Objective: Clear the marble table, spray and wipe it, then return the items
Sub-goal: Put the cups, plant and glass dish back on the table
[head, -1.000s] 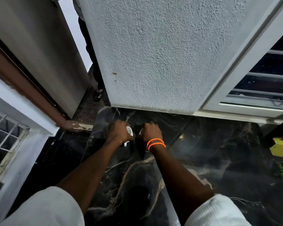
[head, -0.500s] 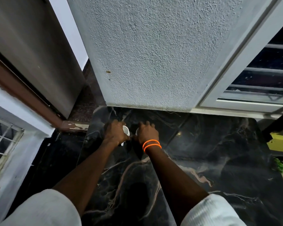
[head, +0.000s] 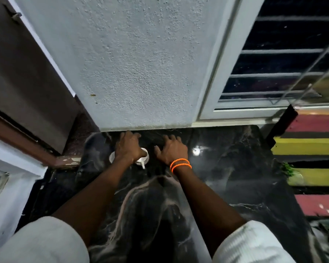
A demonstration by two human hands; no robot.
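Nearest to the person, two white sleeves [head: 46, 242] frame the dark marble surface [head: 226, 186], which looks glossy and reflects a small light spot just to the right of the right hand.

Further out, both forearms reach to the far edge of the surface. The left hand [head: 128, 148] lies over two small white cups [head: 142, 158]; part of one rim shows on each side of the wrist, and something white, maybe a handle or a spoon, sticks out toward the person. The fingers are spread forward over the cups, so I cannot tell if they really grip them. The right hand [head: 172, 149], with orange bead bracelets [head: 180, 165] on the wrist, is flat and empty, fingers spread on the marble just beside the cups.

The cups seem to be ceramic: light, stiff, fragile, and likely slippery on polished stone. I would take each one around its body or by the handle.

Beyond the hands stands a rough white wall [head: 137, 63]. No writing or brand can be read anywhere.
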